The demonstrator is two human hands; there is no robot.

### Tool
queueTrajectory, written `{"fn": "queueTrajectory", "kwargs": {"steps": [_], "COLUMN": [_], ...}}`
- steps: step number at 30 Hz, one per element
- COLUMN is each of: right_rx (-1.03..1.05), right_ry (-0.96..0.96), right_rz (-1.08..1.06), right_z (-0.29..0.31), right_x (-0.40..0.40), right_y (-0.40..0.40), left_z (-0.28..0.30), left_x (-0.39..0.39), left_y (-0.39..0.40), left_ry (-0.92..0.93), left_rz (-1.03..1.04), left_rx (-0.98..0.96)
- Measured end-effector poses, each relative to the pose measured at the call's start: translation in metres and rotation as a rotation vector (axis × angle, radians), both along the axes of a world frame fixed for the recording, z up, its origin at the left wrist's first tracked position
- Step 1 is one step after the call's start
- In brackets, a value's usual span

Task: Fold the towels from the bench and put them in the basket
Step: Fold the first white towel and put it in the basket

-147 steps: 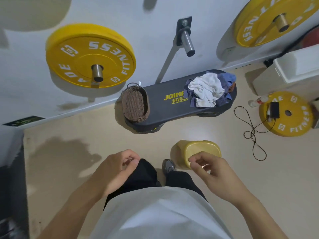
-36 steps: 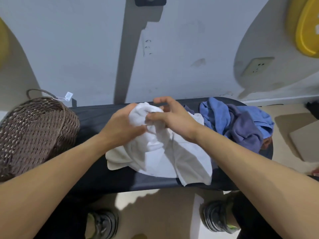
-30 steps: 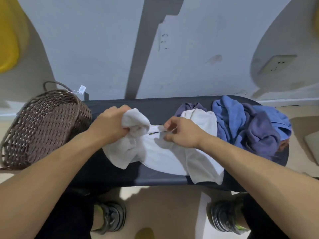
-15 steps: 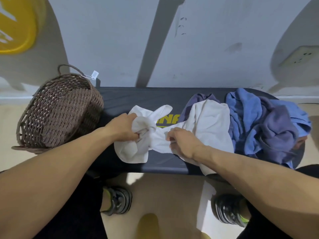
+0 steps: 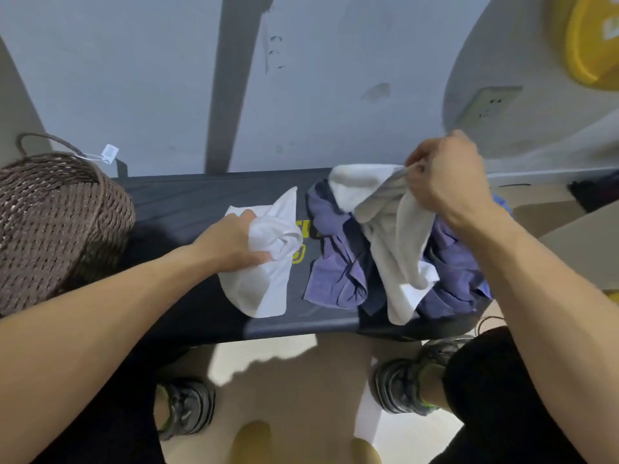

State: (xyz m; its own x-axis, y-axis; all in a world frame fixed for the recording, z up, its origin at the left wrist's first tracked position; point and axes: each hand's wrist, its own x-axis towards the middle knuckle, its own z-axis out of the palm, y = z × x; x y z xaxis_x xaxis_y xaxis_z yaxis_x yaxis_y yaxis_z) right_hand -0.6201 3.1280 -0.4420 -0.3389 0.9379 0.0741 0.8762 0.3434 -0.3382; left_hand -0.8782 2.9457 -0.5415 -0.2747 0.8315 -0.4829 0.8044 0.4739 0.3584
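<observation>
Two white towels, tangled together half a second ago, have now come apart on the black bench point(image 5: 187, 199): the left hand point(image 5: 231, 244) grips one bunched white towel point(image 5: 268, 262) mid-bench, while the right hand point(image 5: 442, 175) pinches the off-white towel point(image 5: 395, 236) clear of the purple-blue heap point(image 5: 338, 269) (folding not yet begun). The wicker basket point(image 5: 57, 222) waits at left.

bench point(image 5: 187, 202) bare between basket point(image 5: 57, 222) and white towel point(image 5: 264, 259) | purple towels point(image 5: 338, 262) right

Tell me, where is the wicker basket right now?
In the head view the wicker basket sits at the far left end of the dark bench, left of the white towel gripped by the left hand.
</observation>
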Motion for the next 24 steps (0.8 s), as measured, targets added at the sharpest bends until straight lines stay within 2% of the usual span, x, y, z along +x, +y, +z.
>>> {"fn": "queueTrajectory", "kwargs": {"steps": [3,7,9,11,12,14,16,18,20,22,24], "right_rx": [-0.003,-0.291,-0.19,-0.006,-0.012,-0.306,-0.611,-0.653,-0.65,-0.697,-0.768], "right_ry": [-0.09,-0.497,-0.602,-0.441,-0.282,-0.015,0.003,0.031,0.183,0.328,0.384], "right_rz": [-0.11,-0.051,0.01,0.186,0.316,0.548,0.676,0.695,0.635,0.594,0.59], "right_z": [-0.003,-0.02,-0.022,-0.024,-0.024,-0.024,-0.027,-0.031,-0.028,-0.023,-0.016], "right_x": [0.012,-0.004,-0.022,-0.044,-0.056,-0.074,-0.084,-0.089,-0.093,-0.095,-0.093], "right_y": [0.008,-0.013,-0.03,-0.047,-0.057,-0.075,-0.089,-0.09,-0.084,-0.073,-0.064], "left_z": [-0.002,0.0,0.008,0.016,0.02,0.034,0.05,0.064,0.077,0.085,0.091], "left_x": [-0.002,-0.004,-0.001,0.0,-0.001,-0.002,-0.007,-0.013,-0.021,-0.032,-0.043], "left_y": [0.0,-0.003,-0.004,-0.005,-0.004,-0.002,0.0,0.001,0.0,-0.004,-0.007], "left_ry": [-0.034,0.001,0.001,-0.014,-0.034,-0.177,-0.371,-0.512,-0.625,-0.691,-0.74], "left_rz": [0.048,0.028,-0.012,-0.063,-0.081,-0.032,0.014,-0.032,-0.052,-0.043,-0.026], "left_rx": [-0.011,0.029,0.102,0.146,0.151,0.143,0.137,0.127,0.122,0.129,0.121]}}
